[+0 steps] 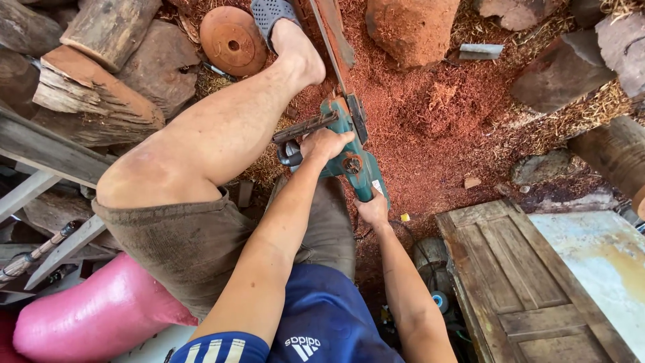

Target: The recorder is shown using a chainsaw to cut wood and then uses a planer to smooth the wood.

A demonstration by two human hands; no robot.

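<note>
Blue-shirted forearms reach down to a teal electric chainsaw (349, 144) lying over red sawdust-covered ground (443, 114). Left hand (324, 143) has its grip wrapped around the black front handle; right hand (373, 210) has its grip clasped on the rear handle. Brown logs (94, 74) lie left, a weathered wooden door panel (517, 282) right.

The person wears a blue shirt (322, 329) with white stripes on the short sleeve (215, 349). The shorts (195, 242) are brown-grey and rough. One foot wears a grey shoe (269, 13) full of little holes. Both arms are bare.
</note>
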